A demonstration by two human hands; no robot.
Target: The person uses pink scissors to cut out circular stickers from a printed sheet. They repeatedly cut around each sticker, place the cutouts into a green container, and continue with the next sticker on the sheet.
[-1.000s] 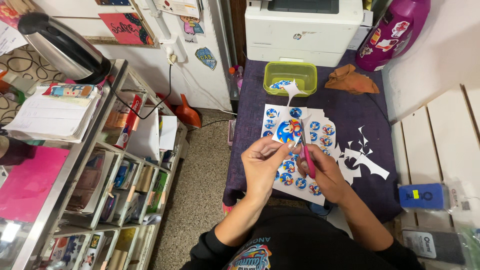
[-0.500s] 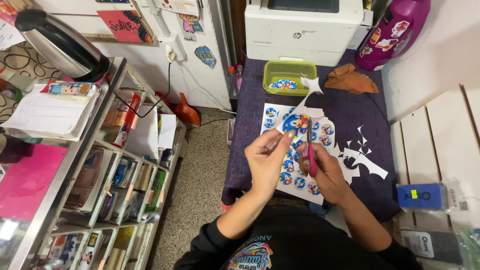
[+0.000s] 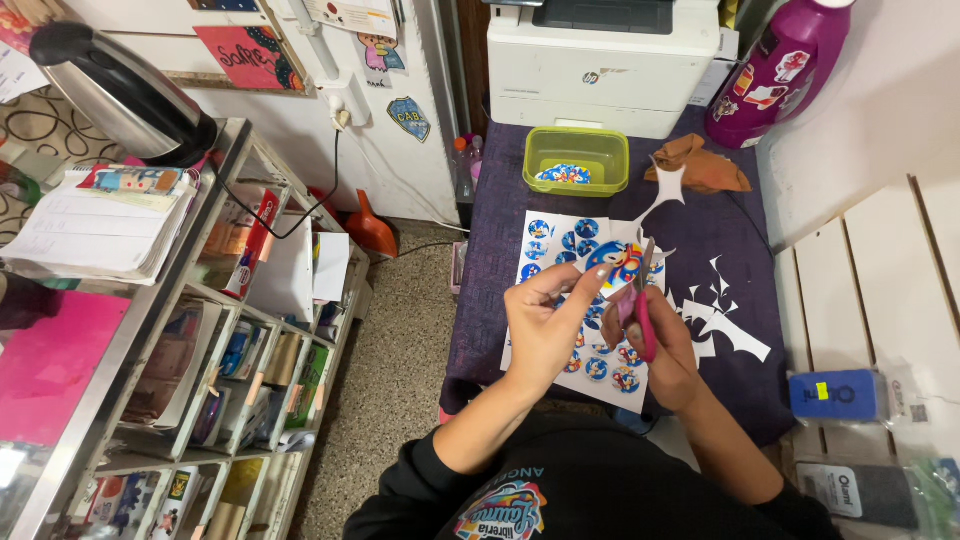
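— Over the purple-covered table (image 3: pixel 500 300), what sits in the left hand (image 3: pixel 545 325)?

— Pinches a round printed paper cutout in blue, red and white (image 3: pixel 617 262), thumb and fingertips (image 3: pixel 590 275) closed on its lower left edge. Rides above the fingers, tilted, raised off the cloth, with a curling white paper offcut (image 3: pixel 664 190) trailing up from it.

— And the right hand (image 3: pixel 668 355)?

— Clenched through the loops of pink-handled scissors (image 3: pixel 642 305). Blades point up and away, touching the right side of the cutout, just beside the left fingertips. Whether the blades gape or meet: cannot tell.

— Below the hands?

— A white sheet printed with rows of small round blue pictures (image 3: pixel 560 240), lying flat, partly hidden by both hands. To its right, loose jagged white paper scraps (image 3: pixel 725 320). Farther back, a lime-green plastic tub (image 3: pixel 576 158) holding more round cutouts, a crumpled orange cloth (image 3: pixel 700 165) beside it, then a white printer (image 3: pixel 600 65) and a magenta plastic bottle (image 3: pixel 775 70).

— To the left?

— A metal shelf rack (image 3: pixel 180 330) stacked with stationery, a steel kettle (image 3: pixel 120 90) on top.
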